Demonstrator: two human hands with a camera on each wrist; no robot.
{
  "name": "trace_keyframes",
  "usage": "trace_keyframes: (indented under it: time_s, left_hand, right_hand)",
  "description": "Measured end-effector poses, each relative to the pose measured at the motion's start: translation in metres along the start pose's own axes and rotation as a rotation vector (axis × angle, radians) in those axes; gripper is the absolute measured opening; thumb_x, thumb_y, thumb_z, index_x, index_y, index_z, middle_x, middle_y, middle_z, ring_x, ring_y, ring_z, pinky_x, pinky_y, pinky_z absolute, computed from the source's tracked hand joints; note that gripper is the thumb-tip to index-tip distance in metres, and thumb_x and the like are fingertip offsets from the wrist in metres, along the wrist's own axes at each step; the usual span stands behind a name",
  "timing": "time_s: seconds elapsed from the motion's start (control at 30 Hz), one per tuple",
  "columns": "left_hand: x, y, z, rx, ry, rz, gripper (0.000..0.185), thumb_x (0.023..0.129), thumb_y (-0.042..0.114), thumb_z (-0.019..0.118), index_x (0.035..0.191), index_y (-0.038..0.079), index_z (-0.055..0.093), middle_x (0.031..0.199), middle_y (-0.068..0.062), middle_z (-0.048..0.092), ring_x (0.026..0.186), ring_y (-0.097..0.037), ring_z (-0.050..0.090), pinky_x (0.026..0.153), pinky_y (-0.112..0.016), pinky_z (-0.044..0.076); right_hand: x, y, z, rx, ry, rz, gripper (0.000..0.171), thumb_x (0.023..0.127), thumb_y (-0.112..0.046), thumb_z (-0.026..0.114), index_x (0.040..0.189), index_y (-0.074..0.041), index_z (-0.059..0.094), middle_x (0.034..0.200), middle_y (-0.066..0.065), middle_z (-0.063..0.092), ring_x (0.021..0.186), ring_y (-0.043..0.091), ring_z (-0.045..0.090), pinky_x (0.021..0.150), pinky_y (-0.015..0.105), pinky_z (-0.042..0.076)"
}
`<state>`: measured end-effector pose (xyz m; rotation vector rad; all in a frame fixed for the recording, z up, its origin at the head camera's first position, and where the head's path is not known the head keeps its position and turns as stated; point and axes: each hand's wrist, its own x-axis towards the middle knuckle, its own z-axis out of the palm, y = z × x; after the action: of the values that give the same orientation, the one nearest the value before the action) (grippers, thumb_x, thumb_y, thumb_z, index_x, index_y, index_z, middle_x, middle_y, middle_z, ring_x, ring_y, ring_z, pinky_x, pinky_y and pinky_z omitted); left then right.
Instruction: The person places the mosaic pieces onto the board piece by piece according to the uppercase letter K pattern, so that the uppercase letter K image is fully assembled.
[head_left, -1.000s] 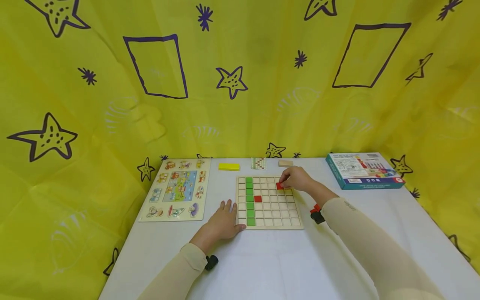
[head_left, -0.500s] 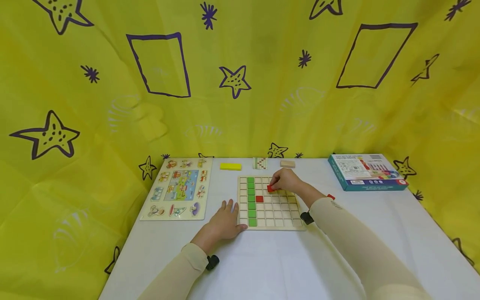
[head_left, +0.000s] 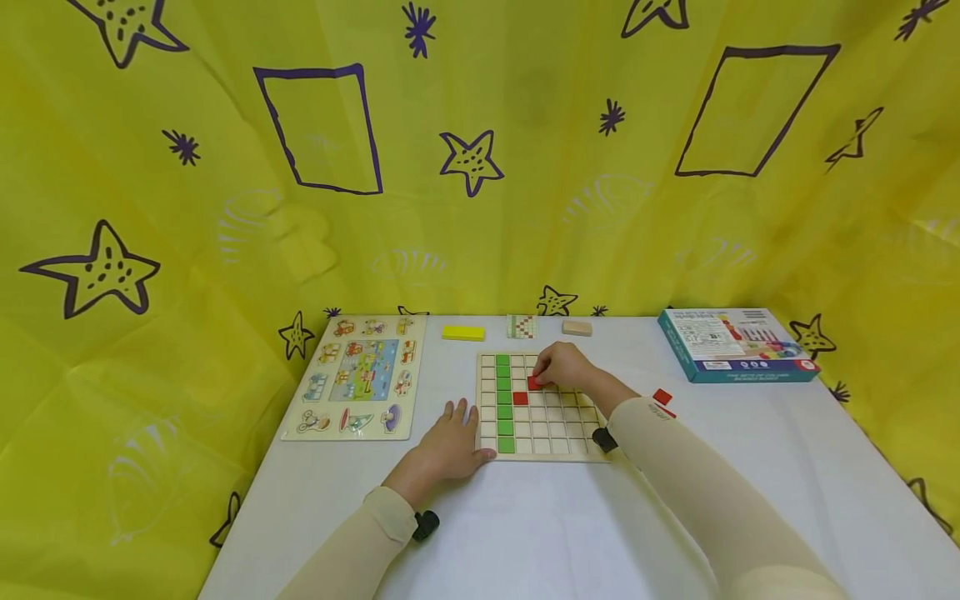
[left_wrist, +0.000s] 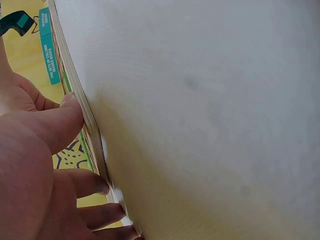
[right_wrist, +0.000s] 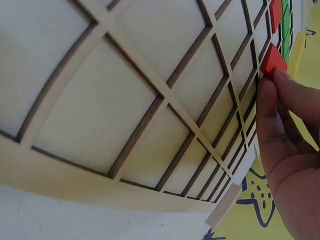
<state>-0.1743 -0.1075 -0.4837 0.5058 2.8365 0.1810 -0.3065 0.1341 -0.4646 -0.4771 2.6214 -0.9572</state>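
A wooden grid board lies on the white table, with a green column at its left and one red tile set in a cell. My right hand pinches a second red tile low over the board, up and right of the set one. In the right wrist view the fingertips hold that red tile over the grid board. My left hand rests flat on the table, thumb against the board's left edge.
A picture puzzle board lies to the left. Along the back sit a yellow block, a small pattern card and a wooden block. A teal box stands at the right, and loose red tiles lie beside my right forearm.
My right hand carried the red tile leftward and slightly nearer across the board, toward the set red tile. The left hand stayed in place.
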Motion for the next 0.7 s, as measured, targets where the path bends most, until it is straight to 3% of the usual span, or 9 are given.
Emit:
trace_keyframes:
  time_s: [0.27, 0.47, 0.7]
  left_hand:
    - [-0.0019, 0.0017, -0.0017, -0.005, -0.005, -0.006, 0.084, 0.098, 0.055, 0.057, 0.153, -0.005, 0.035, 0.159, -0.028, 0.029, 0.146, -0.047, 0.025, 0.117, -0.048, 0.029]
    - [-0.0023, 0.0031, -0.0026, -0.004, -0.006, -0.009, 0.084, 0.097, 0.055, 0.057, 0.152, -0.005, 0.036, 0.159, -0.027, 0.029, 0.146, -0.047, 0.026, 0.117, -0.048, 0.030]
    - [-0.0020, 0.0027, -0.0024, -0.006, -0.004, -0.020, 0.084, 0.097, 0.055, 0.058, 0.153, -0.005, 0.036, 0.159, -0.027, 0.029, 0.146, -0.047, 0.026, 0.117, -0.048, 0.030]
  right_hand:
    - [0.0004, 0.0019, 0.0047, -0.089, 0.003, -0.017, 0.005, 0.088, -0.007, 0.078, 0.087, -0.002, 0.076, 0.083, 0.001, 0.071, 0.075, 0.014, 0.059, 0.069, 0.027, 0.049]
    - [-0.0001, 0.0017, 0.0073, -0.111, 0.012, -0.022, 0.004, 0.088, -0.006, 0.078, 0.086, -0.003, 0.078, 0.083, 0.001, 0.071, 0.077, 0.016, 0.059, 0.068, 0.029, 0.049]
    - [-0.0017, -0.0017, 0.0069, -0.129, 0.018, -0.019, 0.005, 0.089, -0.007, 0.077, 0.087, -0.003, 0.077, 0.085, 0.002, 0.072, 0.083, 0.019, 0.061, 0.077, 0.034, 0.051]
